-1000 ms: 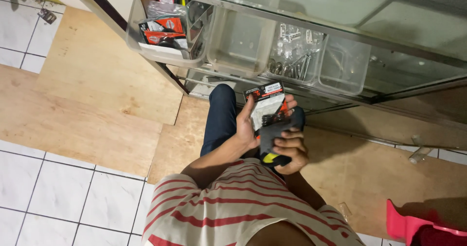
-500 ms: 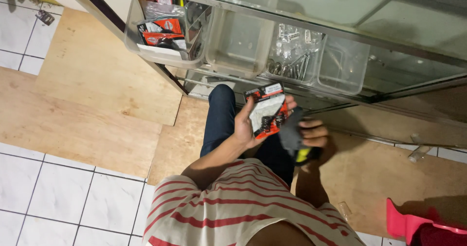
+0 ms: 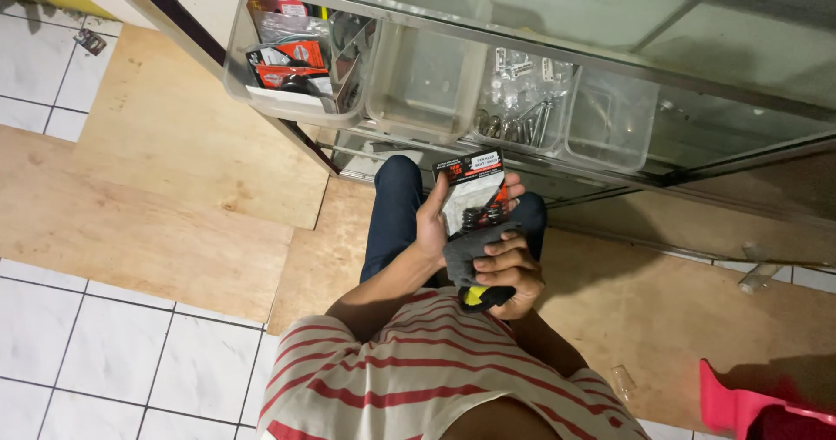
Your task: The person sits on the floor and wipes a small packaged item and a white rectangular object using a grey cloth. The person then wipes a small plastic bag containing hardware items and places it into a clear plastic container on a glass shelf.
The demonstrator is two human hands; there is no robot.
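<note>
My left hand (image 3: 433, 220) holds a small clear packet (image 3: 473, 188) with a black and red header card and dark metal parts inside, just in front of the glass cabinet. Pressed against the lower part of that packet is a dark grey cloth (image 3: 470, 253) with a yellow bit under it, gripped by my right hand (image 3: 508, 270). Both hands are in front of my striped shirt, above my knees in blue jeans.
A glass display cabinet (image 3: 610, 22) holds clear plastic bins: one with red and black packets (image 3: 283, 66), an empty-looking one (image 3: 427, 79), one with metal bolts (image 3: 522, 100). Plywood sheets (image 3: 192, 170) cover white floor tiles. A red plastic object (image 3: 740, 405) is at lower right.
My right hand with the cloth went out to the right, then came back onto the lower part of the packet. The left hand kept the packet nearly still.
</note>
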